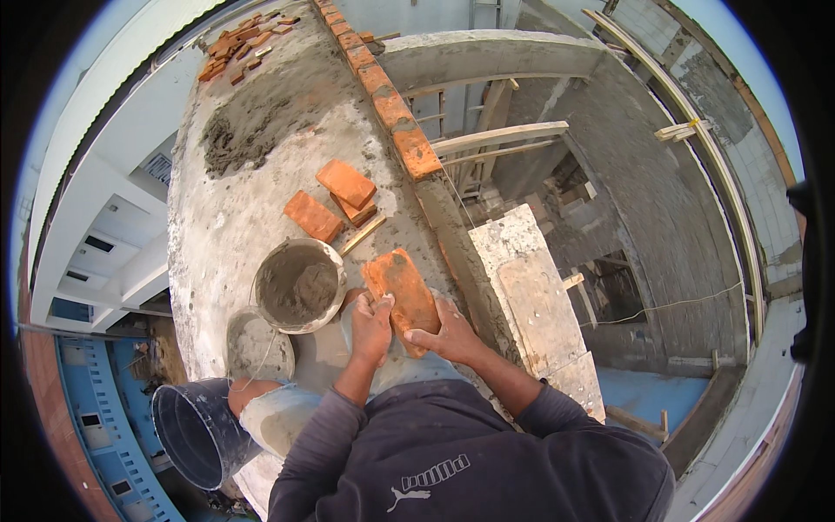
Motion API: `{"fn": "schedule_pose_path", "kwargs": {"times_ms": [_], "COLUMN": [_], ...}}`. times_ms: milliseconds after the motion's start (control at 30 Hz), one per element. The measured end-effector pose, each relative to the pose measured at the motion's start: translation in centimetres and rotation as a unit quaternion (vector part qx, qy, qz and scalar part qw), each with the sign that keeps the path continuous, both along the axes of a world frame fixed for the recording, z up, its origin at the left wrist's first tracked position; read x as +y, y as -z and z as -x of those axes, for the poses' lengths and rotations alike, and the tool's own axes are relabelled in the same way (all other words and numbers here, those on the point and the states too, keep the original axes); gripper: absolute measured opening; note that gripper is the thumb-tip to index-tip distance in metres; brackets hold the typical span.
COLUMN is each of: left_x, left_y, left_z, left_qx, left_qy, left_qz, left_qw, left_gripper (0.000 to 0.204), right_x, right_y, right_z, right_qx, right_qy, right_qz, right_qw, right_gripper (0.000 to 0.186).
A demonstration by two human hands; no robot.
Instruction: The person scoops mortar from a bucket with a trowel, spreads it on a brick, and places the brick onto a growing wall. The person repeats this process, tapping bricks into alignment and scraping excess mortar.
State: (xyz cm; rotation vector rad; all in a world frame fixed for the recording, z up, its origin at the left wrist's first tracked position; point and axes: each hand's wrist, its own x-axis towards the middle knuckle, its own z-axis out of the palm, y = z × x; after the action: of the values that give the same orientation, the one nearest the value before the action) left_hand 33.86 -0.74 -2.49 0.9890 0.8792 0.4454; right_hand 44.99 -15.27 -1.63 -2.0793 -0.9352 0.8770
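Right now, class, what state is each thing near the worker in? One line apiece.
Held brick: gripped between both hands
Left hand: closed on the brick's left side
Right hand: closed on its right side
Mortar bucket: uncovered, partly filled
Dark bucket: uncovered
Mortar heap: spread loosely
Brick row: laid end to end
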Motion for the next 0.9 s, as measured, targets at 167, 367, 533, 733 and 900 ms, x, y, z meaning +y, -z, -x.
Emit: {"fn": "schedule_pose_path", "kwargs": {"times_ms": [167,367,533,733,900], "left_x": [-0.7,0.7,2.4,0.2,-0.9], "left_y": [0.9,0.8,0.8,-0.3,-0.5], "left_z": [-1.8,-0.5,10.6,20.9,21.6], "left_qx": [0.007,0.066,0.143,0.235,0.264], "left_qy": [0.049,0.092,0.048,-0.091,-0.113], "left_qz": [-0.048,-0.027,-0.057,-0.026,-0.033], "left_qw": [0.998,0.993,0.987,0.967,0.957], "left_gripper": [0.039,0.048,0.046,0.03,0.026], "right_x": [0.2,3.2,7.9,12.2,13.7], "right_y": [2.4,7.3,9.3,12.7,13.9], "right_z": [-0.2,-7.5,-15.1,-18.8,-19.0], "right_qx": [-0.085,-0.233,-0.344,-0.275,-0.307], "right_qy": [0.041,0.125,0.167,0.165,0.176], "right_qz": [-0.066,-0.044,0.078,0.147,0.142], "right_qw": [0.993,0.963,0.921,0.936,0.925], "right_gripper": [0.097,0.079,0.075,0.075,0.076]}}
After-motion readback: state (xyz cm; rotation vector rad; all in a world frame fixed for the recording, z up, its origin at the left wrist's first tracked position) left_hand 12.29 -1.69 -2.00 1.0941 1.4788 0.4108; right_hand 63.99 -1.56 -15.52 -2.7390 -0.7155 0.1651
